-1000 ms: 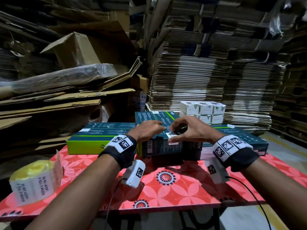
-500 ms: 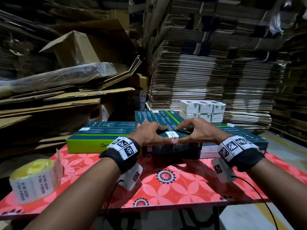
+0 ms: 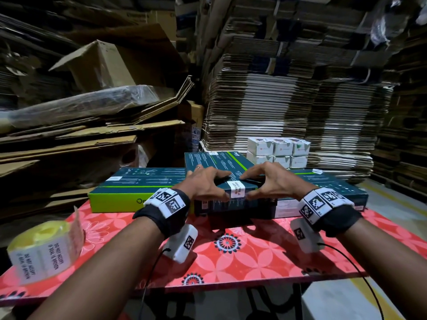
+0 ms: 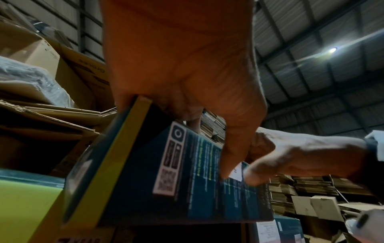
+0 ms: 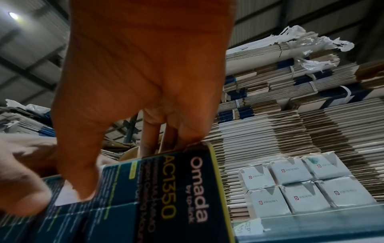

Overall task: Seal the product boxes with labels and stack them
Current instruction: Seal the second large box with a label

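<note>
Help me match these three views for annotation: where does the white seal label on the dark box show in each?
Head: seal label at centre, folded over the dark box's near edge, between both thumbs.
Left wrist: white patch right of centre, between thumbs.
Right wrist: white patch lower left, partly hidden under the thumb.
Shared landmark: the dark box.

My left hand (image 3: 205, 184) and right hand (image 3: 270, 181) sit on the dark teal cardboard product box (image 3: 221, 174), the white paper seal label (image 3: 238, 192) between my thumbs. Left of my fingers lies a second teal box (image 3: 138, 183); behind them, small white cartons (image 3: 279, 151). The yellow label roll (image 3: 44, 248) lies nearer me, far left, on the red floral table (image 3: 231, 257).
</note>
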